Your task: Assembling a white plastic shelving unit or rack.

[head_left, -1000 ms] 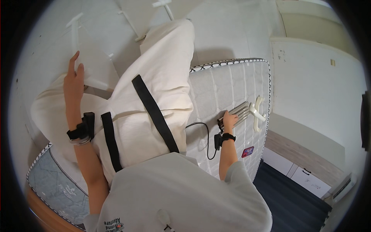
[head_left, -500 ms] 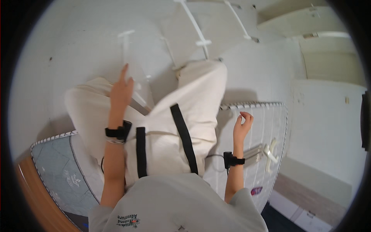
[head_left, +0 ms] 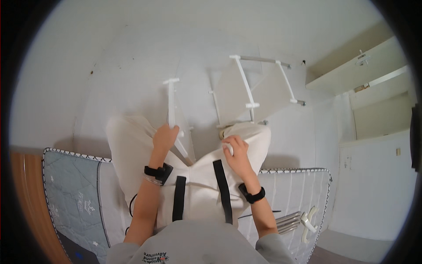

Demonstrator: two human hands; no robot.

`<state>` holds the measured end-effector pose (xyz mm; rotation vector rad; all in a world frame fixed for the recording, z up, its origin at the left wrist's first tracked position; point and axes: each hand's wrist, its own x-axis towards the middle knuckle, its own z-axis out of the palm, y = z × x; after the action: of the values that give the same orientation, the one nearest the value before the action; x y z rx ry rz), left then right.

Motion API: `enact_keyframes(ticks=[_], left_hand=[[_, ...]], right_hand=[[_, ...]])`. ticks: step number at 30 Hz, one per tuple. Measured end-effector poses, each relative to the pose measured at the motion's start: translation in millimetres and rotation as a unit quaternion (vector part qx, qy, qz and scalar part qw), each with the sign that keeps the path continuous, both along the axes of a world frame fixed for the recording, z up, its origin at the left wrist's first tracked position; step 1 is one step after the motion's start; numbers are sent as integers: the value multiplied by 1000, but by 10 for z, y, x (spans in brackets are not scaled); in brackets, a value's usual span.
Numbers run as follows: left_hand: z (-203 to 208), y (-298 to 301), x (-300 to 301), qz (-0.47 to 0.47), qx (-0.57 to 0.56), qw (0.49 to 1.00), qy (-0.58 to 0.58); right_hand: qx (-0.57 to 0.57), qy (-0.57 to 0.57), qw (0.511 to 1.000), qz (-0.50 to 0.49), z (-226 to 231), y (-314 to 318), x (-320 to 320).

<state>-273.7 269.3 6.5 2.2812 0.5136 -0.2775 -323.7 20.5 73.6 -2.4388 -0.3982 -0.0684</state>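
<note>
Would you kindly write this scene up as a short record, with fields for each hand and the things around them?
Left hand: fingers closed around a long white plastic bar with a T-shaped end
Right hand: fingers curled over the cream cloth trousers; whether they hold something small and pale is unclear
Floor ahead: a white-and-silver frame with pale flat panels
Person's right side: silver metal tubes beside white plastic connector pieces, on a grey quilted mattress
</note>
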Motion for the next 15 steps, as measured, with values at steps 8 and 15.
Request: enact_keyframes(ticks=[8,15], left_hand=[[-143,157,144,-13,-133,989,-64],[188,421,76,104,-202,970,-87]], right_hand=[[22,10,999,-28,-17,-104,-103],[81,32,995,-57,-12,-232,-137]])
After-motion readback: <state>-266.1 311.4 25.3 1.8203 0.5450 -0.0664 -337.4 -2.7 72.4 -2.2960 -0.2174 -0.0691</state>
